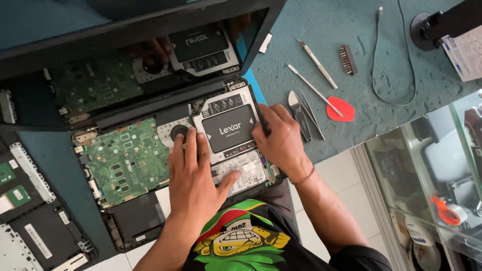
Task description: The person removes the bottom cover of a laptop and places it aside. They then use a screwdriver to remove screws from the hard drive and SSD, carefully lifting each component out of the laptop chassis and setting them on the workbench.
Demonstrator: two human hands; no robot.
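Near the tabletop's front edge, left hand lies flat and spread, right hand pinches the drive: light, stiff, fragile, so grip its edges.

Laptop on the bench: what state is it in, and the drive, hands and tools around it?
Laptop: opened up, green circuit board bare, screen raised.
Drive caddy: seated in its bay, black drive facing up.
Left hand: flat, fingers at the caddy's left edge.
Right hand: gripping the caddy's right edge.
Tweezers: lying idle.
Red pick: lying idle.
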